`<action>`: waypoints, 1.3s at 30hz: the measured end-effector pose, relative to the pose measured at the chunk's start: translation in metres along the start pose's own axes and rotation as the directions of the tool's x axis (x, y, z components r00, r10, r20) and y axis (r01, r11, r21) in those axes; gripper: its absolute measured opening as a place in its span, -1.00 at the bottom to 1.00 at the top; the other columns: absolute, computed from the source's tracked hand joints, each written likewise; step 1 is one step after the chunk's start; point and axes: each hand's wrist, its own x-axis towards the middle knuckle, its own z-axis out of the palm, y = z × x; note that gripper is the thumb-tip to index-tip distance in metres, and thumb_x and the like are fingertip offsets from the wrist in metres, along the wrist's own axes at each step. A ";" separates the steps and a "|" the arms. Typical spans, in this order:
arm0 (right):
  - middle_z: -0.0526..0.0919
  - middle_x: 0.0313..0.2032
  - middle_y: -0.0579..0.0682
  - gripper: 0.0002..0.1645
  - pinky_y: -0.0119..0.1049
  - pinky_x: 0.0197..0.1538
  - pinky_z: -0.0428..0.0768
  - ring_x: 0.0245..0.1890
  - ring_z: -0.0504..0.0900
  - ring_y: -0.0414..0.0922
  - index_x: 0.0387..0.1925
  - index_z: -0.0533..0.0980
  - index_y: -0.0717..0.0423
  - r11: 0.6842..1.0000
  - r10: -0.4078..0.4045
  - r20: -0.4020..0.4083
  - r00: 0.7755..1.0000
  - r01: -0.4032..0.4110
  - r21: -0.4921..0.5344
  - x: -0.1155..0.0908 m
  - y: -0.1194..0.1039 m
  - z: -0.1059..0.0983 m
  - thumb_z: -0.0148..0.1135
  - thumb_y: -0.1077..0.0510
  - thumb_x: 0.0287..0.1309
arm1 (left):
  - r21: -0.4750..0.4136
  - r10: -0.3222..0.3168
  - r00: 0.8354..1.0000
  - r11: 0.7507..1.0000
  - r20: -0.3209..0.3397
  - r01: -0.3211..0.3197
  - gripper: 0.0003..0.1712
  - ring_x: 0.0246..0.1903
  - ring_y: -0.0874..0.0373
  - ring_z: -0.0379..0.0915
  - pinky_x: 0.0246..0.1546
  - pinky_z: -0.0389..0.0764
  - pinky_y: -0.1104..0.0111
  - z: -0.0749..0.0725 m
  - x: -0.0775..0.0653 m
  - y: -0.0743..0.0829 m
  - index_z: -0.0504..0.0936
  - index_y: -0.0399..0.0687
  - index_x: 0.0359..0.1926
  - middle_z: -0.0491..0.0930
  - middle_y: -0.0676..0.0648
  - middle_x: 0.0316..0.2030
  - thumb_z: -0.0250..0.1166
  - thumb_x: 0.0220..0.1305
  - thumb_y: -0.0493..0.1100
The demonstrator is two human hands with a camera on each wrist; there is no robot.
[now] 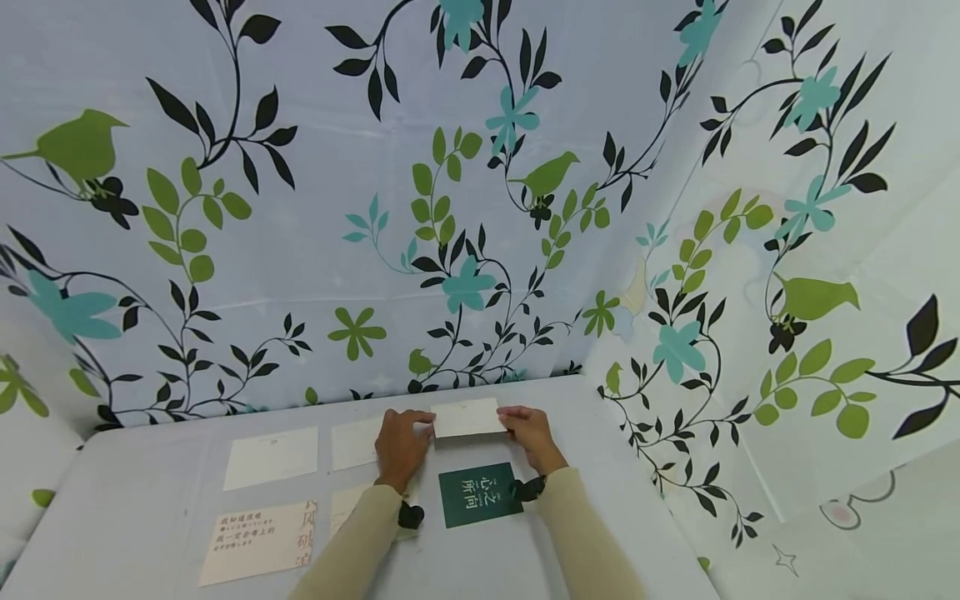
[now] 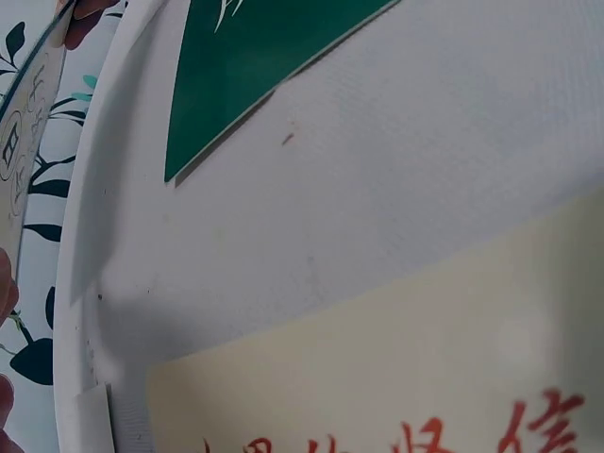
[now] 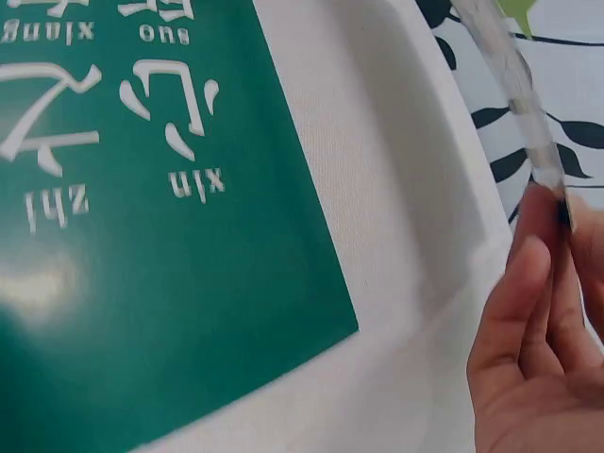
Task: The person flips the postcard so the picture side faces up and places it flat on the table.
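Both hands hold a cream card [image 1: 467, 417] up at the back of the table, tilted, one hand at each short end. My left hand [image 1: 403, 446] pinches its left end, and my right hand [image 1: 534, 435] pinches the right end between thumb and fingers. Seen from the right wrist, the card [image 3: 517, 90] is nearly edge-on above the right hand [image 3: 533, 349]. The left wrist view shows its printed side [image 2: 26, 142]. Just in front lies a dark green card [image 1: 480, 493] with white characters. Partly hidden beneath the left forearm is a cream card [image 1: 345, 504] with red writing.
On the left lie a blank pale card [image 1: 272, 458], another pale card [image 1: 354, 442] partly behind the left hand, and a cream card [image 1: 258, 546] with brown and orange characters. A leaf-patterned curtain [image 1: 300, 208] hangs behind the white table [image 1: 150, 483].
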 end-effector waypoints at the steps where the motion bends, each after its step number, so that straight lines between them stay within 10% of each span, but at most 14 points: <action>1: 0.79 0.06 0.06 -0.78 -0.31 -0.07 0.69 -0.17 0.68 -0.14 0.03 0.74 0.10 1.000 -0.005 0.020 1.000 0.004 0.004 0.000 -0.001 -0.002 0.34 0.18 0.44 | -0.002 -0.001 1.000 1.000 -0.001 0.001 -0.79 -0.19 0.03 0.46 -0.22 0.58 0.08 -0.001 0.001 0.000 0.89 0.07 -0.07 0.69 -0.06 -0.23 0.52 0.28 -0.21; 11: 0.80 0.07 0.08 -0.74 -0.19 0.11 0.69 0.12 0.73 0.13 0.09 0.73 0.11 0.994 -0.105 0.159 0.982 0.100 0.036 -0.001 -0.003 -0.013 0.23 0.24 0.51 | -0.067 -0.015 1.000 0.998 -0.019 0.014 -0.89 -0.18 0.03 0.45 -0.21 0.48 0.17 -0.009 0.002 0.003 0.89 0.03 -0.15 0.77 -0.05 -0.24 0.53 0.30 -0.17; 39: 0.82 -0.15 0.00 -0.80 -0.26 -0.12 0.72 -0.22 0.73 -0.07 -0.04 0.76 -0.03 0.993 -0.103 -0.091 0.990 0.098 -0.061 -0.007 -0.006 0.006 0.41 0.22 0.36 | -0.127 -0.170 0.985 0.977 0.010 0.170 -0.73 -0.03 -0.05 0.55 0.04 0.55 -0.01 -0.007 0.000 0.010 0.83 -0.01 0.03 0.78 -0.09 -0.25 0.50 0.33 -0.12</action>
